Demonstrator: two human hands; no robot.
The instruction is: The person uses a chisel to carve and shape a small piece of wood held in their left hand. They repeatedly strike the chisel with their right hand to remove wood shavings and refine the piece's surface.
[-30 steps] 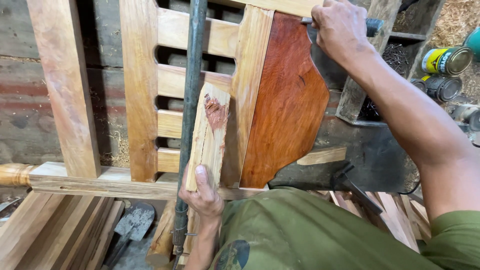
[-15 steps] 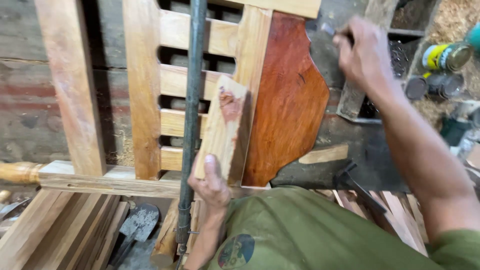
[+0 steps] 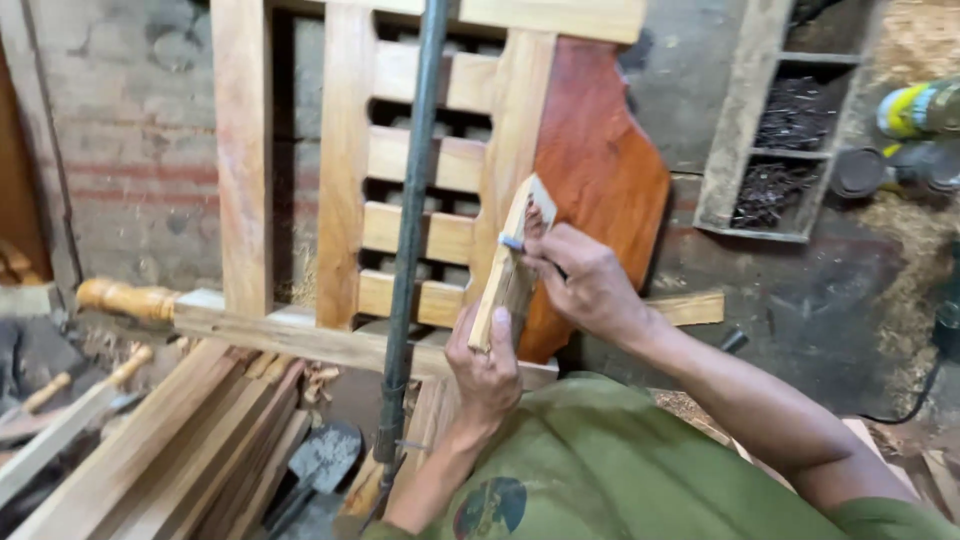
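Rough plank pile (image 3: 160,450) is lying way left of the fingers, next to a pale slatted frame (image 3: 345,180) with a dark metal bar (image 3: 410,230) running up across it. Left hand (image 3: 487,372) is gripping the bottom of a pale wood block (image 3: 508,270), thumb pressing its face. The block's long axis is running nearly upright, top tipping slightly right. Right hand (image 3: 585,285) is pinching a small blue pencil (image 3: 512,242) against the block's edge. Behind those fingers a smooth reddish curved board (image 3: 605,160) is leaning.

Weathered brick wall (image 3: 130,150), dusty floor (image 3: 800,290), perhaps sawdust, wooden rack (image 3: 745,120)
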